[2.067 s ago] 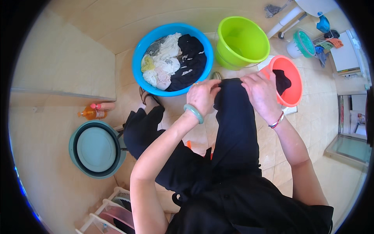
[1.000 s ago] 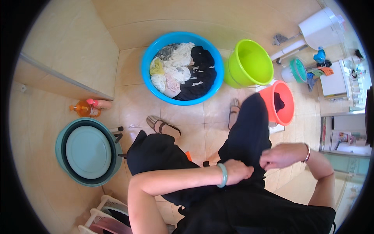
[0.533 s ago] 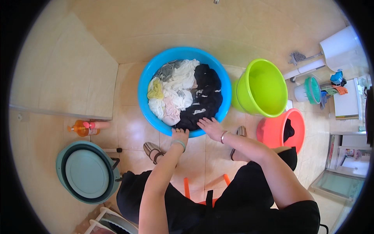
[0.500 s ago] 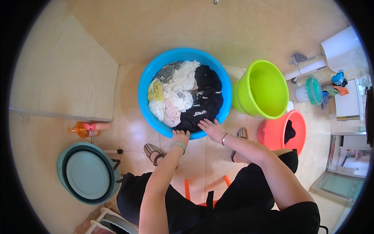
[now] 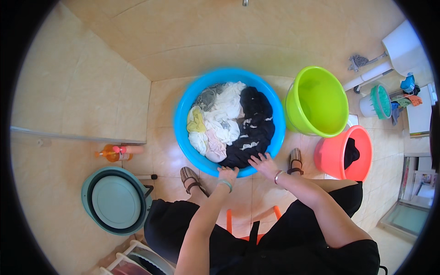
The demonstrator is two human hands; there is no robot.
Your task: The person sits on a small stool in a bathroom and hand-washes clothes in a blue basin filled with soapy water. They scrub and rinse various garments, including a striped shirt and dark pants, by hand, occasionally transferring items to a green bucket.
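On the head view, my only feed, I have the blue basin point(image 5: 182, 121) on the floor point(image 5: 161, 149) straight ahead, its near rim right at both hands. The dark garments point(image 5: 253, 126) lie inside it, filling the right half as one long heap: its long axis runs roughly away from me, with the near end bending left along the rim. My right hand point(image 5: 264, 166) is nearer the bulk of it, fingers spread over the rim, tips apparently touching the heap's edge. My left hand point(image 5: 228, 173) sits at the rim by the bent near end, its fingers so foreshortened that I can't tell whether they pinch cloth, rim or nothing. The pale garments point(image 5: 229, 103) lie left of the heap. Just right of the basin stands the green bucket point(image 5: 321, 107); the red bucket point(image 5: 330, 156), nearer me than the green one, holds a dark cloth point(image 5: 351, 152).
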